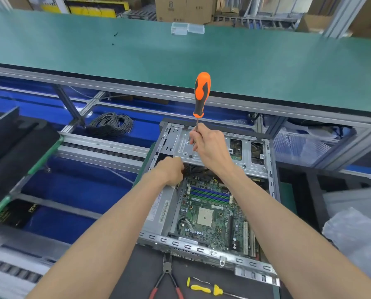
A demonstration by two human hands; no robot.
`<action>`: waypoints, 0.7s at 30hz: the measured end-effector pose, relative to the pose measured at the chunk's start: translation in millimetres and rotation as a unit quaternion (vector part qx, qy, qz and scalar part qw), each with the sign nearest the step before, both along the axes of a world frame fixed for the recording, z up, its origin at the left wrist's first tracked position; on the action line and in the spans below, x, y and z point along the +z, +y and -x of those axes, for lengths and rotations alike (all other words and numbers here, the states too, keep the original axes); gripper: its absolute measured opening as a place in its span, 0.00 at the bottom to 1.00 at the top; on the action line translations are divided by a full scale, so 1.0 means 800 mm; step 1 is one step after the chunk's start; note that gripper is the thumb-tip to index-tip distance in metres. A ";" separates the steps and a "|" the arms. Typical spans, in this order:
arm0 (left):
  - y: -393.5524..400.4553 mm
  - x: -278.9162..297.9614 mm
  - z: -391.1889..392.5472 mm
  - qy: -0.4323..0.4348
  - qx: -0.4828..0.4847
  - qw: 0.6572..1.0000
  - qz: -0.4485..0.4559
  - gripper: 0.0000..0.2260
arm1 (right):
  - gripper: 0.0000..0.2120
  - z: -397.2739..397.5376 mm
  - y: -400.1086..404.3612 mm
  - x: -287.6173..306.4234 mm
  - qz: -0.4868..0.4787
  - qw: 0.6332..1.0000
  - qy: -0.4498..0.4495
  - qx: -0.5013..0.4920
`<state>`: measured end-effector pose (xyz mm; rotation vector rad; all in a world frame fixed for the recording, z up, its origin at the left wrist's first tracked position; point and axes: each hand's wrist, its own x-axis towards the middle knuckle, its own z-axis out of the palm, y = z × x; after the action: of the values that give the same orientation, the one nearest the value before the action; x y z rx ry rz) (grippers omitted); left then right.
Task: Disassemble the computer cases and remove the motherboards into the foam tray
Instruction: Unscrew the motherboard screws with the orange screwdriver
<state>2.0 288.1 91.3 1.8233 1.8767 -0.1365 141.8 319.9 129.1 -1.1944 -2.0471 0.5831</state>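
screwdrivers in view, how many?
2. The orange screwdriver stands upright over the open case, its shaft pinched by the right hand. The yellow screwdriver lies on the mat in front of the case. Others may be hidden.

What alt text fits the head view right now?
The right hand pinches the shaft of an orange-and-black screwdriver upright over an open grey metal computer case, while the left hand reaches among black cables beside the green motherboard.

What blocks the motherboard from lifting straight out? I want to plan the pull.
The metal drive bracket spans the case above the motherboard's far end. Black cables lie there too, where the left hand reaches. The nearer part looks uncovered.
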 end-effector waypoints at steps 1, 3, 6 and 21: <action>0.001 -0.003 0.000 0.003 -0.001 1.000 0.025 0.11 | 0.10 0.000 0.000 0.002 -0.004 1.000 0.003 0.001; 0.003 -0.009 -0.004 0.005 0.003 0.998 0.057 0.11 | 0.10 0.001 0.001 0.006 -0.011 1.000 0.009 -0.002; 0.012 -0.019 -0.014 0.008 -0.002 0.996 0.088 0.13 | 0.09 0.000 0.002 0.009 -0.010 1.000 0.016 -0.016; 0.032 -0.041 -0.027 -0.053 0.015 0.996 0.074 0.15 | 0.10 -0.002 -0.001 0.022 0.011 1.000 0.006 -0.013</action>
<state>23.4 313.7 58.2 1.6696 1.7730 -0.1605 143.6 319.0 146.6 -1.2259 -2.0175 0.6000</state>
